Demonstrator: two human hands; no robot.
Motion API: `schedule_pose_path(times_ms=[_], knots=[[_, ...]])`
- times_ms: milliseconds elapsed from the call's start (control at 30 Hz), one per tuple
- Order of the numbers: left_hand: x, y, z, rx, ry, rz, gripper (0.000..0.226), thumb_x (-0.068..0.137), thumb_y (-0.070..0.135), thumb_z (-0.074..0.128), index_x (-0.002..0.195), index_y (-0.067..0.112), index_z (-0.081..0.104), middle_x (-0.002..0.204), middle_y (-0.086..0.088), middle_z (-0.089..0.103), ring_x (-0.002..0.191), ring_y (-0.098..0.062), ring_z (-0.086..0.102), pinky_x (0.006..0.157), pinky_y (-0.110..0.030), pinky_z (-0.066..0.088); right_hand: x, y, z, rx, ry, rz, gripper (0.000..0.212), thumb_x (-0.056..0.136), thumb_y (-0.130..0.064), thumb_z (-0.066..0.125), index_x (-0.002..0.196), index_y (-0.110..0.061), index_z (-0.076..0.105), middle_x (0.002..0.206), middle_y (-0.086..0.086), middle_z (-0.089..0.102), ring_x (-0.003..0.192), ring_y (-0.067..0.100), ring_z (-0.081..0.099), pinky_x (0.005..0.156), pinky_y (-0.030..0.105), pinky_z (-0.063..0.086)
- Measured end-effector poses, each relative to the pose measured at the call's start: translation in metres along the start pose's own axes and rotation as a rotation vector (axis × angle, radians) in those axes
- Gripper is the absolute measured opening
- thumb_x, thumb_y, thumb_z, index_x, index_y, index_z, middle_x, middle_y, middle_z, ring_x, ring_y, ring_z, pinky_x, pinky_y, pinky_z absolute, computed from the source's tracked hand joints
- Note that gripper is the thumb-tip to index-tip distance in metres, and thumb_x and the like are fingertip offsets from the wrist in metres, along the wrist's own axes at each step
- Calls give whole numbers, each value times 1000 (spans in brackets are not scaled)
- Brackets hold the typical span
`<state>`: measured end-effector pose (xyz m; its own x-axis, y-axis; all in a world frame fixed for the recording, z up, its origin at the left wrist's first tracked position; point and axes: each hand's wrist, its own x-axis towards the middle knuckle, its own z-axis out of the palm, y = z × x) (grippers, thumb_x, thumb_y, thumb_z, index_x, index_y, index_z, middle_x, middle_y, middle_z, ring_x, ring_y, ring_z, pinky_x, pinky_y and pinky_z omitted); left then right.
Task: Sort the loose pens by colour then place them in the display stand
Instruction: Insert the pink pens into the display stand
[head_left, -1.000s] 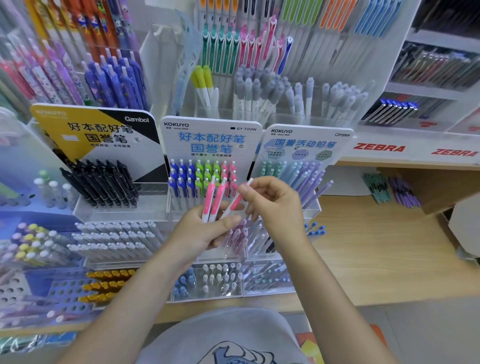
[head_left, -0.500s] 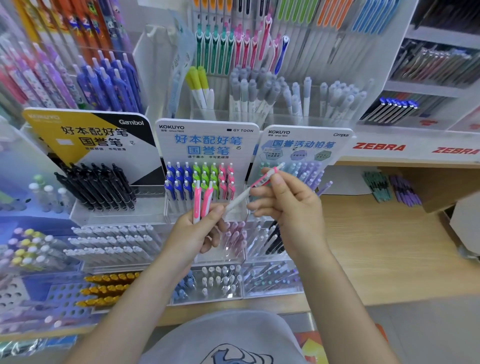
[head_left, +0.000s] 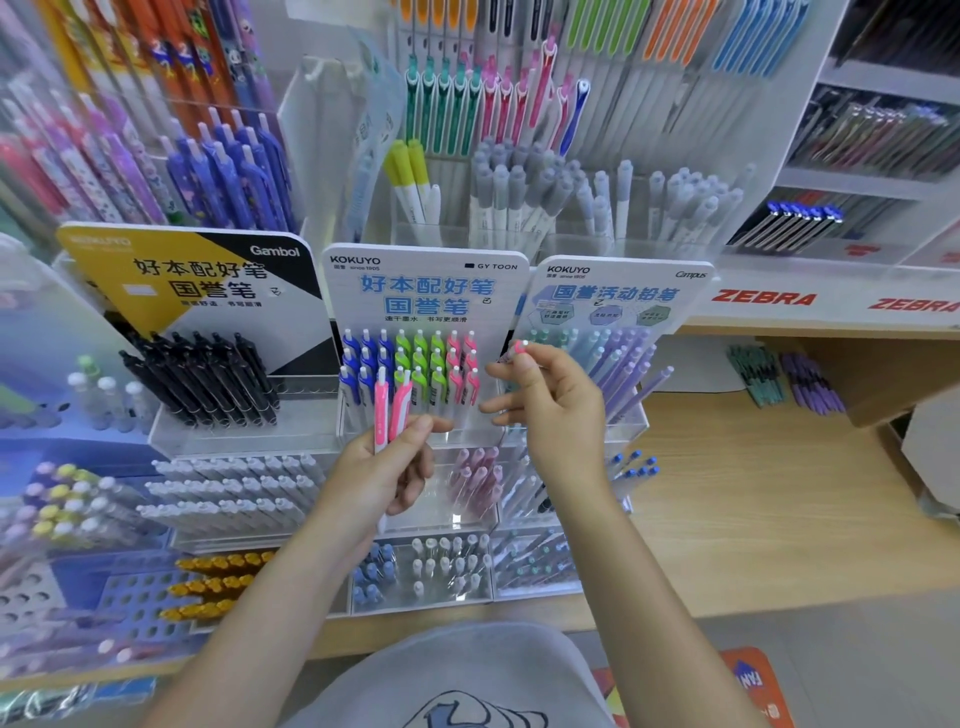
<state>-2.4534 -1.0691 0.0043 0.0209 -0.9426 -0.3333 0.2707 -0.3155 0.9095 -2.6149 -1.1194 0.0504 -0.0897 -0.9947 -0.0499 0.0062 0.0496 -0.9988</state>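
Note:
My left hand (head_left: 382, 475) grips two pink-and-white pens (head_left: 389, 410) upright, in front of the middle display stand (head_left: 426, 291). That stand holds rows of blue pens (head_left: 363, 364), green pens (head_left: 421, 364) and pink pens (head_left: 465, 364). My right hand (head_left: 550, 405) pinches a single pink pen (head_left: 519, 349) by its top end, just right of the pink rows; most of that pen is hidden behind my fingers.
A black-pen stand (head_left: 208, 374) sits to the left and a pastel pencil stand (head_left: 618, 353) to the right. Trays of white pens (head_left: 228, 493) and small capped pens (head_left: 447, 566) lie below. Bare wooden shelf (head_left: 727, 493) stretches to the right.
My right hand pulled one pink pen out of the left hand's bunch and carried it up and right toward the pink rows. The left hand still holds two pens.

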Motion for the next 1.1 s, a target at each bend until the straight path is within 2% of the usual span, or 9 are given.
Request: schedule_pose_path(times_ms=[133,233,500,600,700,800,900,967,1100], knots=[[1,-2,-3,-16,-4,-11,32,79,48,64,94,24,77,64,-3,55,44,-10,39,39,-21,24,6,5,9,-3,-11,17,13,102,-14,52,109,-9,61,91,2,75,44,18,60,47,28,49],[2,-3,-5,-14,-11,-20,31,79,49,64,94,24,78,64,-3,55,44,-10,39,39,-21,25,10,4,12,-28,-5,8,13,102,-17,52,108,-11,62,92,2,76,41,19,54,43,26,46],[7,-4,-8,-24,-11,-31,38,79,49,65,99,19,76,64,-3,54,44,-10,38,39,-21,25,18,12,15,-225,77,-45,14,102,-23,53,102,-21,68,87,-4,75,42,19,53,49,29,49],[9,-5,-7,-40,-23,-32,34,82,51,70,96,21,77,64,-3,53,43,-10,37,39,-20,25,23,20,21,-448,110,-137,19,100,-27,55,107,-20,72,87,-5,74,59,16,62,67,42,57],[10,-5,-7,-46,-22,-39,39,78,53,69,97,20,77,63,-2,53,42,-9,37,39,-19,26,20,23,25,-558,122,-168,21,100,-25,56,111,-16,72,90,2,75,79,21,67,75,40,53],[9,-5,-8,-40,-17,-43,39,78,51,65,98,19,76,63,-2,53,43,-9,37,40,-20,26,17,25,29,-593,104,-176,24,102,-26,53,116,-16,69,92,2,73,80,21,66,76,40,52],[8,-5,-11,-31,-20,-51,38,78,52,65,96,22,77,63,-1,53,43,-9,37,42,-21,27,17,27,30,-565,67,-151,33,102,-38,48,128,-22,60,96,0,72,78,19,66,76,44,55],[7,-5,-13,-31,-25,-55,37,78,52,65,96,23,77,63,-1,53,44,-9,37,42,-21,27,13,27,26,-539,30,-177,39,102,-46,43,136,-29,52,105,-3,69,82,12,63,81,41,55],[8,-6,-14,-39,-23,-61,36,80,51,64,97,22,77,63,-2,54,44,-10,37,41,-21,26,7,26,16,-621,-76,-229,46,102,-51,37,146,-39,39,134,-8,58,120,5,53,100,34,46]])
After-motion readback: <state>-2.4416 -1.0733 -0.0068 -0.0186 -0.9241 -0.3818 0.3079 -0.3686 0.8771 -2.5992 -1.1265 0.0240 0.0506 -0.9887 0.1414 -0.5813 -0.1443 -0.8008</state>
